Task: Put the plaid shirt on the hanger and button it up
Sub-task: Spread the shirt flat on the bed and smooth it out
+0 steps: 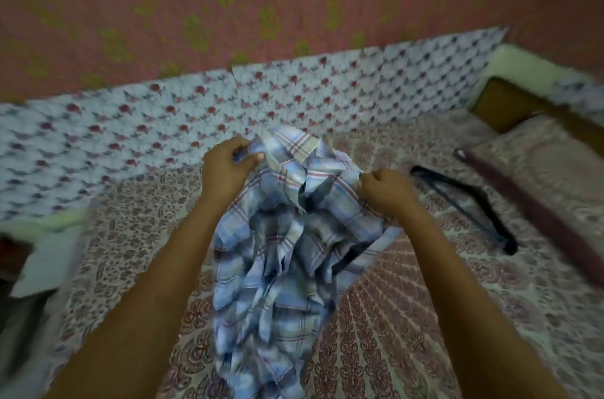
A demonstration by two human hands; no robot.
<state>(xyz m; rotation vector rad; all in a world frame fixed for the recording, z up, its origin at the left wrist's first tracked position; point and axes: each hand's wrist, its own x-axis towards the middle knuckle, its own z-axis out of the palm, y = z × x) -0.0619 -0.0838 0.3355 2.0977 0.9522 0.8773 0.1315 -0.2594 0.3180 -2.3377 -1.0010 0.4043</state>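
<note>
plaid shirt (281,251), pale blue with red and white lines, hangs bunched and crumpled between the two hands, lifted over the bed (408,317). left hand (225,170) grips the cloth near the collar (294,143), fingers curled over the top and thumb pressed into the fabric on the near side. right hand (389,192) is closed in a fist on the opposite edge of the shirt, pinching a fold at about the same height, a little nearer the person than the left hand. the collar sits uppermost between the hands, and the rest of the shirt falls in loose folds down between the forearms toward the person. the front looks open, though blur hides the buttons.

black hanger (467,202) lies flat on the bed to the right of the right hand, apart from the shirt and touched by neither hand. farther right of it runs a dark maroon band (539,215); what it is cannot be told. beyond the hands a white floral cloth (163,124) stands along the bed's far side, with a pink wall covering (228,6) above it. the whole view is motion-blurred.
</note>
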